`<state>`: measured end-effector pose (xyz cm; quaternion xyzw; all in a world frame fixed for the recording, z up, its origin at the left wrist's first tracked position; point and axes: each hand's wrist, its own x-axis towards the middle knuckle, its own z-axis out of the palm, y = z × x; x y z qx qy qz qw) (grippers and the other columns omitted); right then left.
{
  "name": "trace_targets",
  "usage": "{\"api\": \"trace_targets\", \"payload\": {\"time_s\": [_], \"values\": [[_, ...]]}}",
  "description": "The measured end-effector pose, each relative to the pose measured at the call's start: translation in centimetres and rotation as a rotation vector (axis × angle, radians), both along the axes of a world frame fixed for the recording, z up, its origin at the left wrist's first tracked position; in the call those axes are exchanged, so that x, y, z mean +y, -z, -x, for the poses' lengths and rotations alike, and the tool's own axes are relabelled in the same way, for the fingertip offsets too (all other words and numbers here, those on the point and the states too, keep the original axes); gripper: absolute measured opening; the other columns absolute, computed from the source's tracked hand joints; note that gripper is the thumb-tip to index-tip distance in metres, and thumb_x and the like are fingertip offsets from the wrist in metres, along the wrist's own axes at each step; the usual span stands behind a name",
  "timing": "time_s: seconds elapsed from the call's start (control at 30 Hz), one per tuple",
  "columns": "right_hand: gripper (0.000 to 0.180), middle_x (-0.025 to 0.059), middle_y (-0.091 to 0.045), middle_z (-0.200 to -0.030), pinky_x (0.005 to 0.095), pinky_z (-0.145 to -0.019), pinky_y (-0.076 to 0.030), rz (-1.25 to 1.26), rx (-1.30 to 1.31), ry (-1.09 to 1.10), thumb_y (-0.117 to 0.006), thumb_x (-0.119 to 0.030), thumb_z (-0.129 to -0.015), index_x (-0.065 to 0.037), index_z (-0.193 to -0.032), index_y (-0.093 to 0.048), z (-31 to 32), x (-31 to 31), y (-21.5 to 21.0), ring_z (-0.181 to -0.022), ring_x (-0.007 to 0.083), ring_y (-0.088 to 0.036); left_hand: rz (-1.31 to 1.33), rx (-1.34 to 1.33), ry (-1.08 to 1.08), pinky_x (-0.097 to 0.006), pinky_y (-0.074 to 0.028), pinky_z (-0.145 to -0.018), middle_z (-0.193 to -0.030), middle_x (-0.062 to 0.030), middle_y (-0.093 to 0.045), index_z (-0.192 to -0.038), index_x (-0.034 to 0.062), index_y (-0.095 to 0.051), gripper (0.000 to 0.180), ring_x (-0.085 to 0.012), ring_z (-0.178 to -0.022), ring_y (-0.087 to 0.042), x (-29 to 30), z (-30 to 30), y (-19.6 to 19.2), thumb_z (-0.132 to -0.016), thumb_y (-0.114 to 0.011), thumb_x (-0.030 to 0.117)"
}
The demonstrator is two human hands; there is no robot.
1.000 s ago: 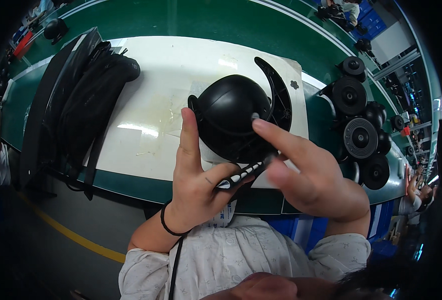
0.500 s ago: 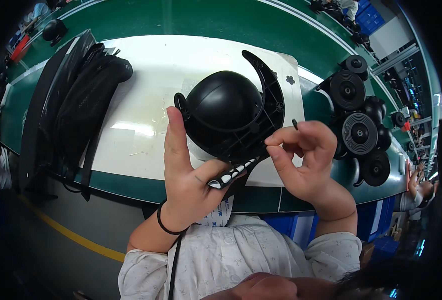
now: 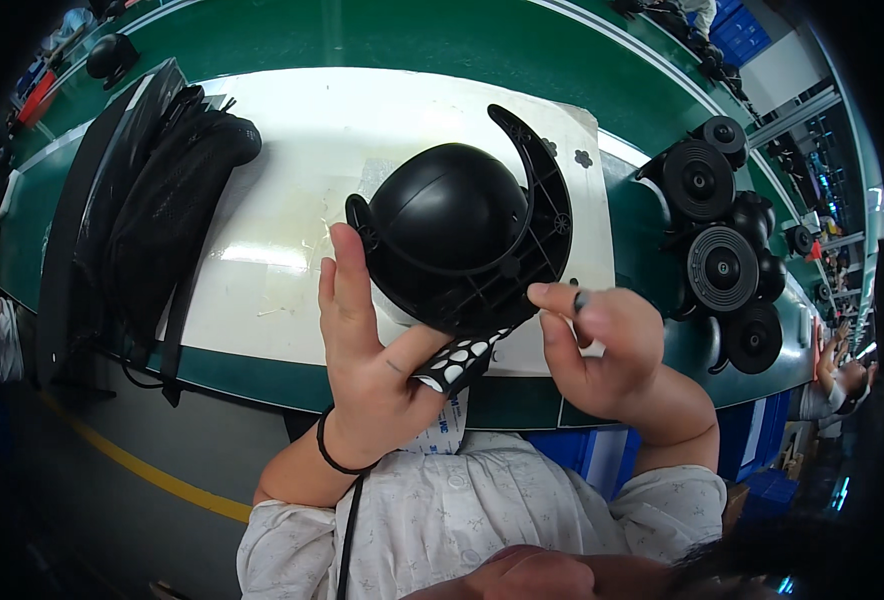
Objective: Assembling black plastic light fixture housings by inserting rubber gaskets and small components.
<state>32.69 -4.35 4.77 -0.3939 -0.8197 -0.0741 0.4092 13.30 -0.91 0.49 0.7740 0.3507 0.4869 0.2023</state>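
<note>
A black plastic part [image 3: 447,210], with a smooth dome and a ribbed crescent-shaped wing, stands over the white board in front of me. My left hand [image 3: 377,370] is at its near left side, long fingers stretched up along it. Between that hand's thumb and palm sits a black strip with white oval spots [image 3: 457,360], against the part's lower edge. My right hand [image 3: 612,345] is curled at the part's lower right, index fingertip by the ribbed rim. A small dark piece [image 3: 580,300] shows among its fingers; its kind is too small to tell.
Black mesh covers and long dark panels [image 3: 177,190] lie at the left. Several round black parts with ringed faces [image 3: 722,268] are grouped at the right. The white board [image 3: 272,210] covers the green bench [image 3: 252,375]. Other people work at both far sides.
My right hand's raised fingers have curled down, bringing the small dark piece lower. The spotted strip has turned and shows more of its face. The black part has barely shifted.
</note>
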Motion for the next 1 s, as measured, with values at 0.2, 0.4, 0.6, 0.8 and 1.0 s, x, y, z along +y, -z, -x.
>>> {"api": "trace_targets", "payload": {"time_s": [0.2,0.4,0.6,0.8,1.0], "values": [[0.046,0.0145,-0.061,-0.102,0.0235,-0.039,-0.034,0.305,0.154,0.021,-0.066,0.001,-0.065,-0.004,-0.108,-0.050,-0.1,-1.0,-1.8,-0.045,0.0110,-0.046,-0.004,0.037,-0.008,-0.044,-0.018,-0.102,-0.139,-0.0294,-0.009,-0.079,0.0114,-0.069,0.019,-0.0397,-0.129,-0.020,-0.1,0.3,-0.4,-0.060,-0.071,0.010],[0.018,0.0100,-0.043,-0.118,0.0250,-0.077,-0.037,0.383,0.386,0.101,-0.065,-0.009,-0.073,-0.007,-0.090,-0.059,-2.2,2.6,-2.5,-0.090,0.0143,-0.047,-0.045,0.053,-0.015,-0.040,-0.018,-0.104,-0.141,-0.0275,-0.006,-0.073,0.0089,-0.068,0.018,-0.0410,-0.130,-0.015,-0.1,0.1,-0.4,-0.057,-0.075,0.006],[0.011,0.0111,-0.040,-0.127,0.0373,-0.093,-0.031,0.568,0.459,0.076,-0.063,-0.015,-0.076,-0.007,-0.083,-0.060,-1.9,3.7,-2.3,-0.113,0.0266,-0.040,-0.041,0.054,-0.020,-0.040,-0.018,-0.104,-0.141,-0.0259,-0.006,-0.073,0.0095,-0.068,0.019,-0.0405,-0.130,-0.015,-0.1,0.0,-0.3,-0.056,-0.077,0.008],[0.014,0.0089,-0.050,-0.118,0.0367,-0.090,-0.032,0.075,-0.054,0.284,-0.061,-0.019,-0.077,-0.010,-0.087,-0.064,-1.7,2.9,-1.7,-0.107,0.0258,-0.043,-0.030,0.035,-0.009,-0.039,-0.019,-0.104,-0.142,-0.0249,-0.006,-0.074,0.0093,-0.068,0.019,-0.0399,-0.130,-0.015,0.0,0.1,0.0,-0.056,-0.077,0.007],[0.038,0.0082,-0.050,-0.117,0.0341,-0.084,-0.034,-0.112,-0.277,0.384,-0.057,-0.042,-0.079,-0.012,-0.102,-0.061,-1.5,1.2,-1.3,-0.107,0.0238,-0.042,-0.016,-0.020,0.008,-0.042,-0.017,-0.103,-0.140,-0.0271,-0.011,-0.072,0.0104,-0.068,0.016,-0.0392,-0.130,-0.017,0.2,0.4,0.4,-0.058,-0.076,0.013]]}}
